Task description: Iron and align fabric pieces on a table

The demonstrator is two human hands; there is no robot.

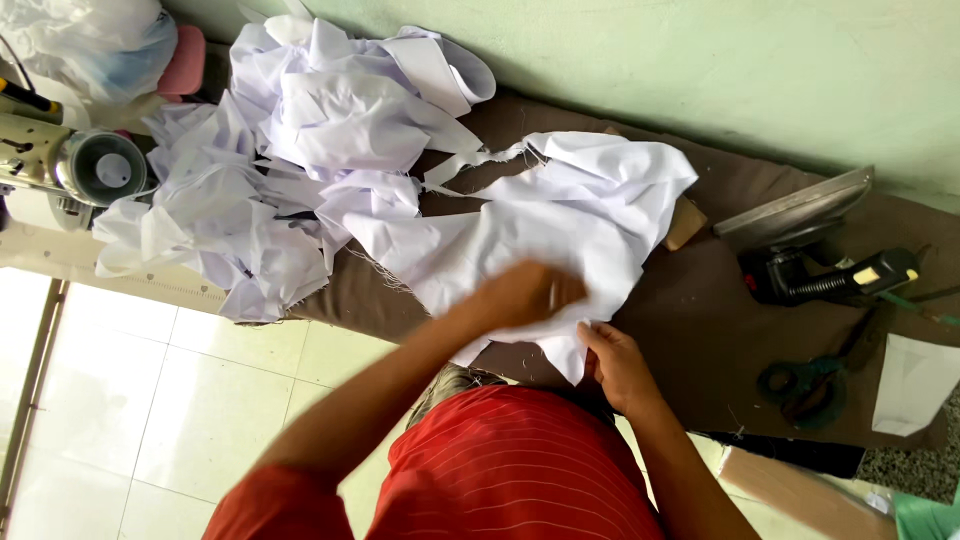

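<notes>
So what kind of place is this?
Probably a small tailoring or sewing workshop: a sewing machine beside heaps of white cloth, with an iron and scissors on the brown padded table.

left hand [525, 295] motion-blurred on white cloth [560, 220], sewing machine [60, 165] cut by left edge, paper [912, 385] cropped at right

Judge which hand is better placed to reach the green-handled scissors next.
Probably the right hand: it pinches the white cloth's near corner on the side where the scissors lie. The left hand, blurred, presses on the cloth farther from them.
</notes>
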